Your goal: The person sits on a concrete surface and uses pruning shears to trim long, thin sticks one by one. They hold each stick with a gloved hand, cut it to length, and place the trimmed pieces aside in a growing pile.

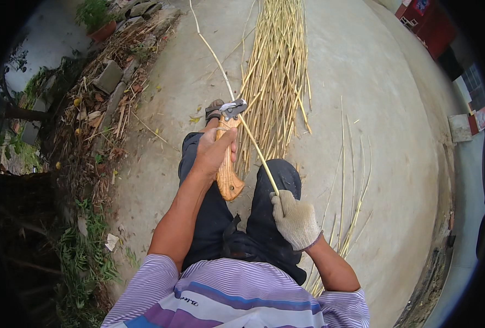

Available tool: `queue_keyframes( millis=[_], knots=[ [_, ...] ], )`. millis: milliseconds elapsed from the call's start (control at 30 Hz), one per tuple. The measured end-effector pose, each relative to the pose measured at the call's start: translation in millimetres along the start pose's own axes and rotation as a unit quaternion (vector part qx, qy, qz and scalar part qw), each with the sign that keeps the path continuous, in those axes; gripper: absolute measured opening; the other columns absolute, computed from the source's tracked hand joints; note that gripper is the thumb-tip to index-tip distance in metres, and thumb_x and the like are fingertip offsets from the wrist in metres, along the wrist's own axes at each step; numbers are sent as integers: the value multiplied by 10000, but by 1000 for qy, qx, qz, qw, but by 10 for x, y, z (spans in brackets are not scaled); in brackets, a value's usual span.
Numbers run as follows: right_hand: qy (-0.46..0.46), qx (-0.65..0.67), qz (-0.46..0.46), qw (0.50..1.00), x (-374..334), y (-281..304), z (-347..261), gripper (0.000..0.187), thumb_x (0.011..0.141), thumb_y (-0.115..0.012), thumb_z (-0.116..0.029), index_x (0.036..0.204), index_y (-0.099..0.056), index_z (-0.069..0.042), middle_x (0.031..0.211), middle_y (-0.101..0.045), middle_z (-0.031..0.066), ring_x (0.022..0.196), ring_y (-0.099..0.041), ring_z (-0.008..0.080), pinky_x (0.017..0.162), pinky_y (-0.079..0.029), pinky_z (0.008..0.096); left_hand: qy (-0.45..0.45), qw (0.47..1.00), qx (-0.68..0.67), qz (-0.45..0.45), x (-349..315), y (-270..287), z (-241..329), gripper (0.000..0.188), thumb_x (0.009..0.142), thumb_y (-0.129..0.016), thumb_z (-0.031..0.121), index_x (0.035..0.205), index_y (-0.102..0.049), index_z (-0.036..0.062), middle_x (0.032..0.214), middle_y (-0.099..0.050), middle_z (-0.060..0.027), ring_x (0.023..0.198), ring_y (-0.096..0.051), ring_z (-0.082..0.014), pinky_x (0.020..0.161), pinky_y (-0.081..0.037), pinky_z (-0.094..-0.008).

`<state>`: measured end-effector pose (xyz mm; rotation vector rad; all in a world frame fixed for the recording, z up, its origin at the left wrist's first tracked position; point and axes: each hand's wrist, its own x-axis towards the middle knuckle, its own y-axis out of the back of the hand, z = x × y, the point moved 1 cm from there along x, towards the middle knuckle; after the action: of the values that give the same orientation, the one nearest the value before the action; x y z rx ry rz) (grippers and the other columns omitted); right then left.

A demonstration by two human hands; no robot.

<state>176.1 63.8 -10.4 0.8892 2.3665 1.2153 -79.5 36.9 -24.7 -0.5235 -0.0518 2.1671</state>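
My left hand (216,146) is bare and wrapped round a tool with a curved wooden handle and a metal head (231,180). A long thin cane (259,153) runs through or against the metal head; I cannot tell which. Beyond the head the cane looks paler and bends away toward the far left. On my right hand (295,220) is a cream knitted glove, and its fingers are closed round the near end of the cane, above my right knee.
A large bundle of canes (275,71) lies on the concrete ground (373,98) ahead. Several loose thin canes (343,218) lie to my right. Rubble, dry leaves and plants (83,246) line the left side, with a potted plant (101,30) at the far left.
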Motion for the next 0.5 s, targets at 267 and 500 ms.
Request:
queue_keyframes(
  millis=[267, 500],
  knots=[
    [13, -37, -133, 990, -1431, 289, 277, 143, 936, -613, -219, 988, -631, -87, 632, -602, 125, 532, -624, 354, 526, -500, 465, -36, 988, -62, 137, 914, 1453, 268, 208, 962, -684, 284, 975, -600, 95, 681, -576, 7, 517, -552, -88, 430, -444, -232],
    [-141, 39, -220, 965, -1426, 503, 350, 260, 984, -573, -257, 1138, -607, -50, 661, -640, 136, 594, -671, 333, 567, -530, 427, -42, 995, -39, 79, 712, 783, 260, 206, 979, -660, 282, 952, -564, 101, 669, -558, 15, 503, -532, -85, 415, -427, -216]
  ],
)
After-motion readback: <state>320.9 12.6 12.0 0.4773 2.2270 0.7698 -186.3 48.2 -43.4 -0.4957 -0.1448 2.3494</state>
